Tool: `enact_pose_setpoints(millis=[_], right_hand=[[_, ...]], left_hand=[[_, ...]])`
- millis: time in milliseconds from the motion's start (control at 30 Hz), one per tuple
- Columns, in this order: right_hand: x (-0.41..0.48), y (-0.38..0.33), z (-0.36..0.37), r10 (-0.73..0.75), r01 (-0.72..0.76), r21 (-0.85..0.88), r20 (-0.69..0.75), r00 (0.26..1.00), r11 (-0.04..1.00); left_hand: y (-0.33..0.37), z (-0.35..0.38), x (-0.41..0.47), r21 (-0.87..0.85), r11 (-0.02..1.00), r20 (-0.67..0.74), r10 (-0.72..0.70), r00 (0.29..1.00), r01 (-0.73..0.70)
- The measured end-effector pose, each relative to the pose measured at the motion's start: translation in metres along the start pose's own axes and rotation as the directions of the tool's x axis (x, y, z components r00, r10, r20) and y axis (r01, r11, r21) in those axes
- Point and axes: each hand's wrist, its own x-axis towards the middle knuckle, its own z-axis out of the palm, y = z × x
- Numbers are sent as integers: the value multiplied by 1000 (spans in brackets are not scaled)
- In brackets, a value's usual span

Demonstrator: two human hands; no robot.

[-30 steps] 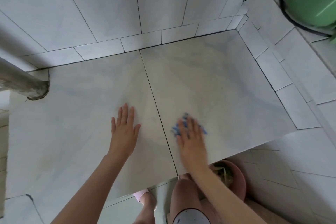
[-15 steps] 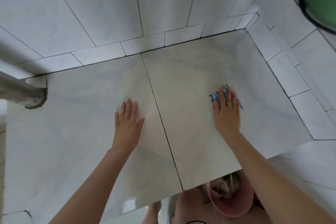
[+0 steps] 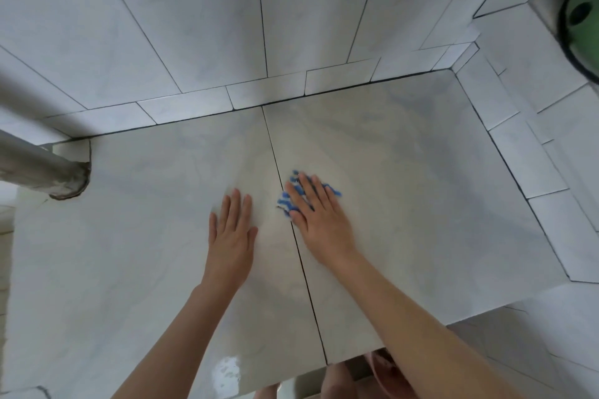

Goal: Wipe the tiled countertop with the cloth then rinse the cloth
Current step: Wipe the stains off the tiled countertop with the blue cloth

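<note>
Right hand (image 3: 321, 220) lies flat, fingers straight, pressing the blue-and-white cloth (image 3: 286, 202) onto the tiled countertop (image 3: 405, 188); the cloth sits at the grout line (image 3: 304, 272), mostly to its right. Left hand (image 3: 231, 233) lies flat and holds nothing, just left of that line.

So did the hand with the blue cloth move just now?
Yes. The right hand slid the cloth left across the countertop, from the middle of the right-hand tile to the dark grout line, which the cloth now reaches.
</note>
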Motion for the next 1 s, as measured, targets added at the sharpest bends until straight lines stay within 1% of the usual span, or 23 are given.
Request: enact_pose_setpoints(millis=[67, 133, 233, 300, 367, 400, 433, 500, 567, 633, 700, 800, 867, 933, 1000], right_hand=[[15, 33, -11, 109, -108, 33, -22, 994, 994], [24, 74, -22, 234, -233, 24, -34, 972, 972], [25, 120, -34, 410, -411, 4, -74, 909, 912], [25, 126, -37, 509, -509, 12, -75, 858, 861], [32, 114, -37, 547, -543, 68, -96, 832, 837], [37, 104, -36, 527, -519, 95, -108, 843, 849], [43, 92, -34, 480, -468, 117, -110, 870, 876], [55, 60, -27, 320, -306, 137, -95, 943, 942], [67, 19, -17, 158, -150, 122, -62, 986, 981], [76, -20, -7, 19, -17, 78, -23, 1000, 997], [87, -38, -4, -50, 48, 38, 46, 998, 998], [110, -21, -6, -116, 114, 47, 59, 991, 992], [124, 9, -16, -98, 94, 64, 54, 994, 993], [135, 48, -28, 15, -16, 64, 14, 1000, 998], [138, 90, -40, 142, -140, 42, -55, 988, 989]], left_hand=[[2, -1, 0, -10, 1000, 2, -7, 1000, 7], [7, -4, 3, -56, 998, 0, -31, 1000, 31], [17, -14, 16, -71, 997, -46, -25, 999, 22], [21, -18, 26, -65, 998, -57, -15, 998, 11], [23, -19, 35, -55, 998, -37, -26, 999, 24], [23, -18, 37, -47, 998, -29, -33, 999, 31], [22, -17, 40, -40, 998, -22, -39, 999, 39], [18, -15, 43, -29, 998, -13, -53, 998, 53], [12, -11, 44, -6, 999, -10, -46, 999, 46], [6, -8, 44, 8, 1000, -3, -30, 1000, 30], [5, -6, 45, 2, 999, 3, -34, 999, 34], [6, -3, 45, 8, 999, -4, -43, 999, 43], [6, -2, 45, 3, 999, -4, -52, 999, 52], [7, -3, 45, -14, 998, 8, -57, 998, 57], [8, -6, 45, -23, 998, 27, -66, 997, 67]])
